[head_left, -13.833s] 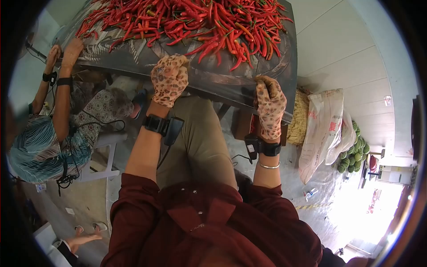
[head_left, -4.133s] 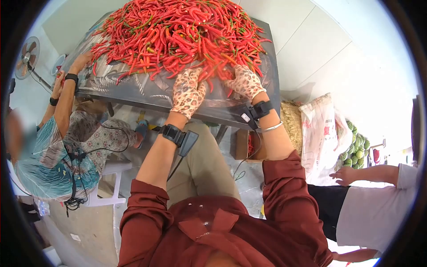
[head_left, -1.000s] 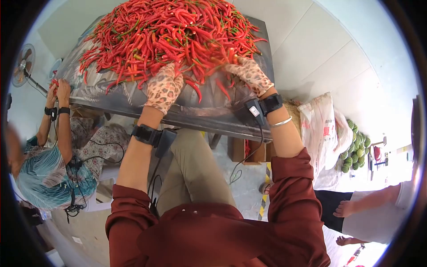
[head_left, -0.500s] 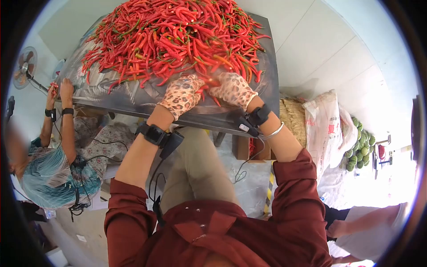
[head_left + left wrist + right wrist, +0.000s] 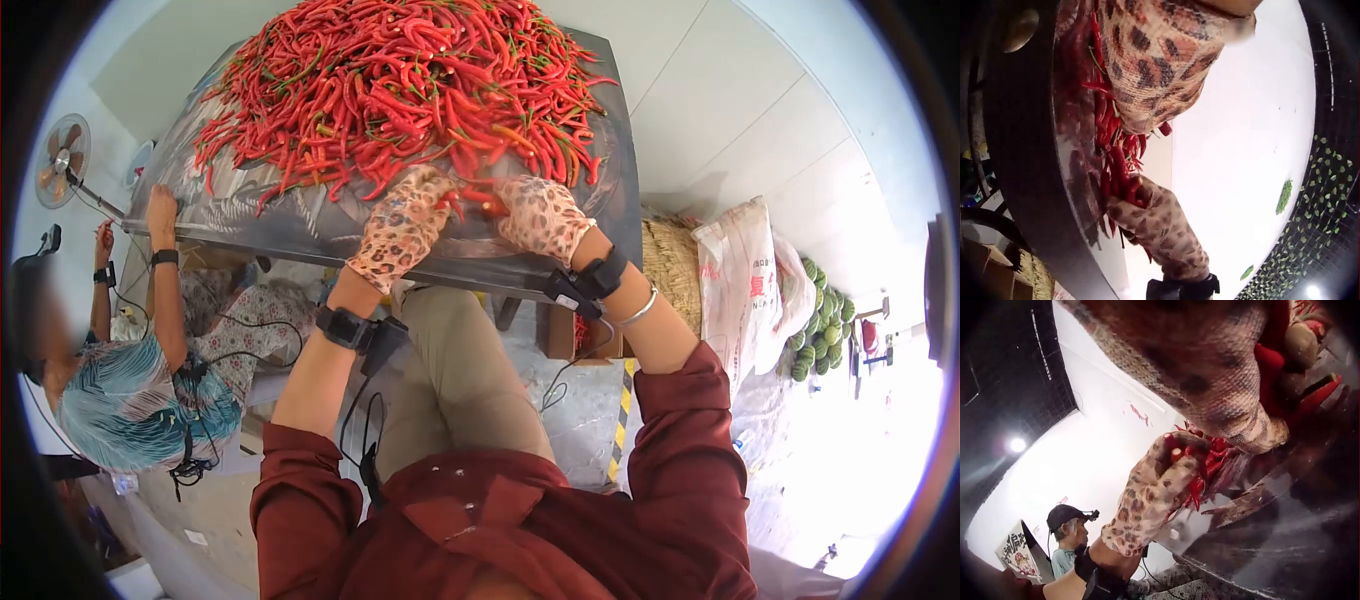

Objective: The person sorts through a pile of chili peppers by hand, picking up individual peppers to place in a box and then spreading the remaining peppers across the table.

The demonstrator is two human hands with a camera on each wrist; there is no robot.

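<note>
A large heap of red chillies (image 5: 380,90) covers the dark table (image 5: 618,160). Both hands wear leopard-print gloves and work just in front of the heap, a short distance apart. My left hand (image 5: 405,222) curls round a few chillies; their blunt ends stick out between its fingers in the right wrist view, where the left hand (image 5: 1154,487) shows whole. My right hand (image 5: 545,218) also grips chillies, and in the left wrist view a red bunch sits between the thumb and fingers of that right hand (image 5: 1160,222). The gloves partly hide what each hand holds.
Another person (image 5: 140,400) sits at the left, one hand on the table edge. Beneath the table stands a cardboard box (image 5: 562,335). White sacks (image 5: 740,280), a straw bundle (image 5: 668,260) and piled watermelons (image 5: 825,320) are on the right. A fan (image 5: 62,160) is at far left.
From reaching into the heap a second ago, both hands have drawn back towards the table's front edge and come closer together, with chillies in them. The bystander at lower right has left the view.
</note>
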